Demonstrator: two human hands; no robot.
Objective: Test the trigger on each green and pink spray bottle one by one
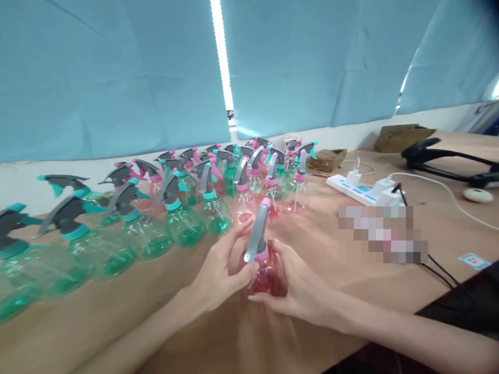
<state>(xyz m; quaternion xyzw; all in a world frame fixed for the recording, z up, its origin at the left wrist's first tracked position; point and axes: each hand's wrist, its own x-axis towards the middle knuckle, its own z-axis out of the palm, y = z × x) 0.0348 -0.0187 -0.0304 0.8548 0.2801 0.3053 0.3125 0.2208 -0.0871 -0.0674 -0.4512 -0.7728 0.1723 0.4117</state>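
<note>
A pink spray bottle (262,270) with a grey trigger head and a pink collar stands on the wooden table (117,322) in front of me. My left hand (222,267) wraps round its left side, thumb resting by the collar. My right hand (292,288) cups the bottle's body from the right, fingers curled against it. Both hands touch the same bottle. Beyond it stand several green spray bottles (183,221) and pink spray bottles (273,195) in rows.
A white power strip (362,189) with plugged chargers and cables lies at the right. Cardboard boxes (403,136) sit by the wall. A black stand (448,158) and a small white object (478,195) are far right. Blue blinds hang behind.
</note>
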